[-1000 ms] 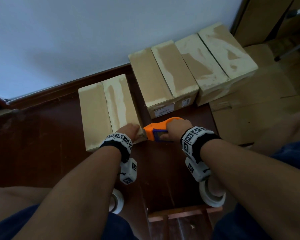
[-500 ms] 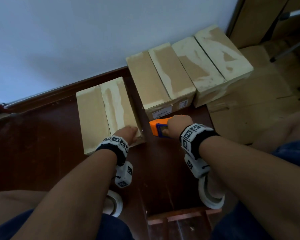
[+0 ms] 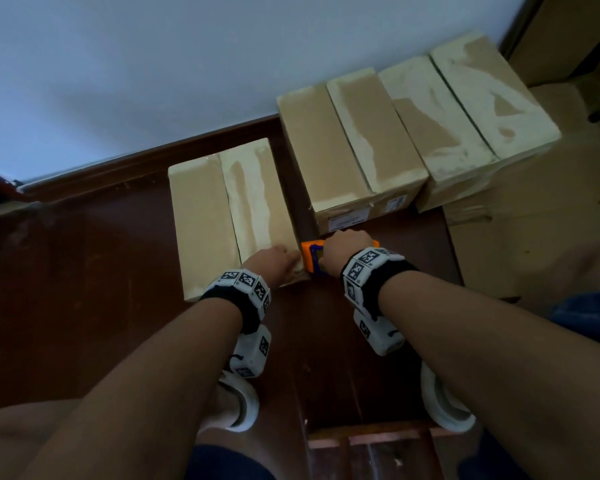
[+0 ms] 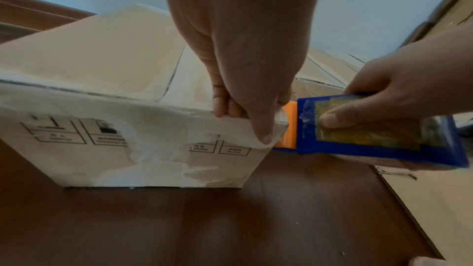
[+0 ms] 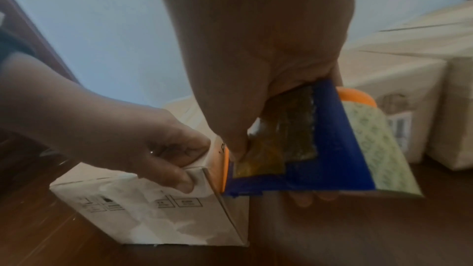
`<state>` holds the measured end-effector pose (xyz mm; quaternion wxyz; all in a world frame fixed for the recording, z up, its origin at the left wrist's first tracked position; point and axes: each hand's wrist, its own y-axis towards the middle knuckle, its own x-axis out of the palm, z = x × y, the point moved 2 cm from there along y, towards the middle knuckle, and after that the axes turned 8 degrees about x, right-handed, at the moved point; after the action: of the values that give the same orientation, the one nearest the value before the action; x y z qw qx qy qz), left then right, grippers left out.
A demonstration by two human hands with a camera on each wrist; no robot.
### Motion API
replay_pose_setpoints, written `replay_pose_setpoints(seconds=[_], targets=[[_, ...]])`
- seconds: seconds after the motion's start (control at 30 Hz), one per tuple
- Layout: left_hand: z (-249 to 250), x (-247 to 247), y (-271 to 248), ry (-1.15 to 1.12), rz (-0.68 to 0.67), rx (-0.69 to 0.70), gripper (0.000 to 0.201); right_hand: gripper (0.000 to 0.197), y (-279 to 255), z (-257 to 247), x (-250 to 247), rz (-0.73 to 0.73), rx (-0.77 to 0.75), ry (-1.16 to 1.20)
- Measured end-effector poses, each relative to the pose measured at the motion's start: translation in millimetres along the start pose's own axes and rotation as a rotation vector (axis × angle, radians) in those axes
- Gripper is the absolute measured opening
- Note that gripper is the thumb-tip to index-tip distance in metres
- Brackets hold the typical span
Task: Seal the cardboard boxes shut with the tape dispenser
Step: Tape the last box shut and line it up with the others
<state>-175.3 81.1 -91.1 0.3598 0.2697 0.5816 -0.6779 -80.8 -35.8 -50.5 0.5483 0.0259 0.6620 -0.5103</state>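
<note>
Matt cardboard box [image 4: 107, 64], plastic dispenser [image 4: 371, 141], glossy wood floor [image 4: 179, 226].

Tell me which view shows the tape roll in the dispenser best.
The right wrist view: the pale tape roll shows behind the tape dispenser's blue plate. The left wrist view shows only that plate; in the head view the right hand hides the roll.

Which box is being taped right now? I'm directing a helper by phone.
Find the row of cardboard boxes against the pale wall. The box being taped stands apart to their left, nearer the person. Only it has the left hand pressing its near corner and the orange-and-blue tape dispenser at its side.
</note>
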Motion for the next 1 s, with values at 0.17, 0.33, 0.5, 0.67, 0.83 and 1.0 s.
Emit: replay_pose_setpoints(seconds=[0.17,0.33,0.5,0.67,0.83,1.0], targets=[[0,1,-1,-0.021,-0.017,-0.002,0.033,0.025,5,-8,-10,-0.03,-0.015,-0.07],[0,-1,-2,-0.028,-0.042,-0.024,0.032,0.025,15,-11,-8,0.002,-0.011,-0.035],[2,-8,-4,-0.056,-0.01,0.009,0.04,0.029,21,8,28,-0.193,0.116,0.044],[-4,1,-6,-0.06,0.005,0.002,0.035,0.047,17,22,8,-0.11,0.215,0.353],[-3,-1,-10,-0.158,0.096,-0.008,0.034,0.05,7,33,1,0.014,0.183,0.536],[-10,-9,-25,-0.414,0.24,-0.072,0.019,0.064,-10,27,-11,0.205,0.099,0.642]])
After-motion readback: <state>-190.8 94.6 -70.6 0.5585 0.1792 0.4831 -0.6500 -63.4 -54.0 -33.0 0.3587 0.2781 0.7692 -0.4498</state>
